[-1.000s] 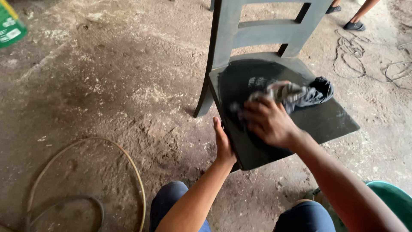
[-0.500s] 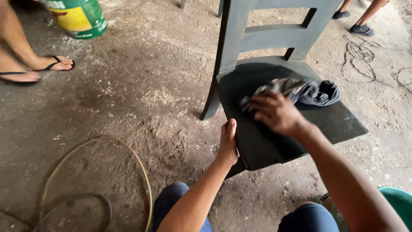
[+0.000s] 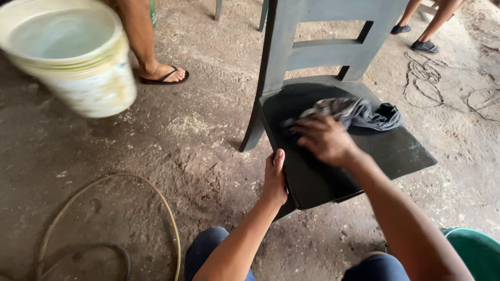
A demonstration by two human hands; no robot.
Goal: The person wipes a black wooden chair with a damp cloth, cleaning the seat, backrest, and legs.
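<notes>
A dark grey wooden chair [image 3: 401, 151] stands on the dirt floor in front of me, its seat wet and glossy. My right hand [image 3: 325, 139] presses a dark crumpled rag [image 3: 359, 112] onto the seat near its middle. My left hand [image 3: 274, 177] grips the seat's front left edge, thumb on top. My knees in blue trousers show at the bottom.
A white plastic bucket [image 3: 73, 57] is carried at the upper left by another person, whose foot in a sandal [image 3: 164, 75] stands beside it. A hose [image 3: 109, 208] loops at the lower left. A green tub [image 3: 476, 252] sits at the lower right. Cords [image 3: 432, 86] and someone's feet [image 3: 424, 46] lie behind the chair.
The view has tilted up. A person with a white bucket has come in at the upper left. My right hand has slid the rag slightly across the seat. My left hand keeps its grip.
</notes>
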